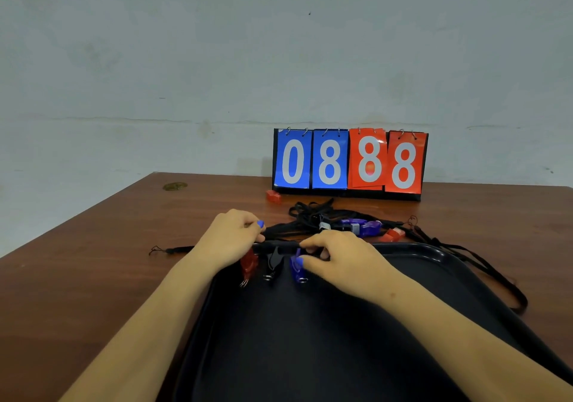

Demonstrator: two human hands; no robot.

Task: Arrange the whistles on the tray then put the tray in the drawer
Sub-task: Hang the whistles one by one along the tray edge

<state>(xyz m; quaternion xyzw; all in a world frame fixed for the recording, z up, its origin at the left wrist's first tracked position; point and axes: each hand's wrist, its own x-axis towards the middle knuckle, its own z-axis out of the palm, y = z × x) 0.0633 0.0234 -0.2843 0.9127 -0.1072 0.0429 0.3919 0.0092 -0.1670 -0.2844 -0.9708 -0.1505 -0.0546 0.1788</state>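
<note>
Black plastic, the tray (403,277) lies on the brown counter (93,262) under both hands. The right hand (338,262) rests on the tray's far end, its curled grip pinching the blue whistle (297,267). Just left of that grip lie a black whistle (274,262) and then a red whistle (249,265), all three in a row along the far rim. The left hand (232,237) sits above the red whistle, fingers curled; whether its grip holds anything I cannot tell. Beyond the right hand, off the tray, a tangle of black lanyards (310,212) lies with purple whistles (362,226) and another red one (393,235). Further back stands a scoreboard (350,163) reading 0888.
</note>
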